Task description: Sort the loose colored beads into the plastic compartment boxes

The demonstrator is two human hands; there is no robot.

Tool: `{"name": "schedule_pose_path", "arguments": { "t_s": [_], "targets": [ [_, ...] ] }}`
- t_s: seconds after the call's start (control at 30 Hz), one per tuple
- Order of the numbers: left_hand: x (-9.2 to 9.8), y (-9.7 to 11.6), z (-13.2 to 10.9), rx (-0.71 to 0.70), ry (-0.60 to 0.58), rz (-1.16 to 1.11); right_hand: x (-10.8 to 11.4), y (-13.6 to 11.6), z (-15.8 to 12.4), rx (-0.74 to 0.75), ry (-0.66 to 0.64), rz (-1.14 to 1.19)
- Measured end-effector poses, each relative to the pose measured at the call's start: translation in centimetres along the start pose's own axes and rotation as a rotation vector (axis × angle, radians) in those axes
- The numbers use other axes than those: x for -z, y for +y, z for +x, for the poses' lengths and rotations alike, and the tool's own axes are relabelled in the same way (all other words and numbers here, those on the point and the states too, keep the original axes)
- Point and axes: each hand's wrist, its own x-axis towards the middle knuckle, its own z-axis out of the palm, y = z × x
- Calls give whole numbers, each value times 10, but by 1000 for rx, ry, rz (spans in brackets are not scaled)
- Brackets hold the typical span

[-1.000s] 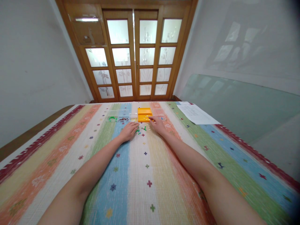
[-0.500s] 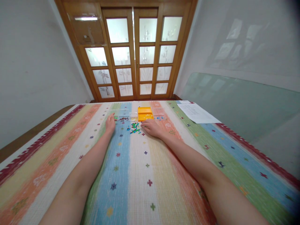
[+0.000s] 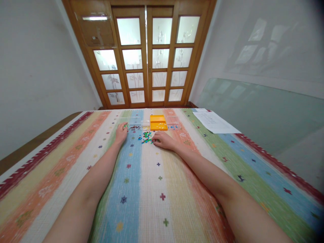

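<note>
A small pile of tiny colored pieces (image 3: 146, 136), mostly green with some blue and dark red, lies loose on the striped tablecloth. At its right edge, my right hand (image 3: 163, 139) rests with its fingers bent down together against the pieces. What they pinch is too small to name. My left hand (image 3: 122, 133) is by the left end of a clear plastic tray, fingers curled near some green bits; its grip is partly hidden. Brown pieces (image 3: 135, 127) lie in the tray beside it. Behind the pile stands an open yellow box (image 3: 158, 118) with whitish bits inside.
Blue pieces (image 3: 173, 127) lie in a clear compartment right of the yellow box. White printed paper (image 3: 215, 122) is at the table's far right. Beyond the striped tablecloth (image 3: 149, 202) are wooden doors (image 3: 146, 77) with glass panes, and a glass sheet (image 3: 253, 108) leans on the right wall.
My right hand has shifted slightly toward me, off the yellow box's front edge and lower against the pile. My left fingers have curled in more. The view has moved a little.
</note>
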Motion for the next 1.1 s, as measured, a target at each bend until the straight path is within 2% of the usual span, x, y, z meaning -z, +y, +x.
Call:
{"name": "schedule_pose_path", "arguments": {
  "t_s": [0.27,0.5,0.67,1.1],
  "targets": [
    [-15,19,-15,-248,-213,117,-5,-27,10,91,2,-31],
    [-14,18,-15,-209,-202,129,-30,-40,28,174,-31,-55],
    [-15,12,-13,-221,-201,125,-43,-40,40,147,-14,-66],
    [-20,6,-12,-270,-205,138,-41,-45,24,164,2,-64]
  ]
}}
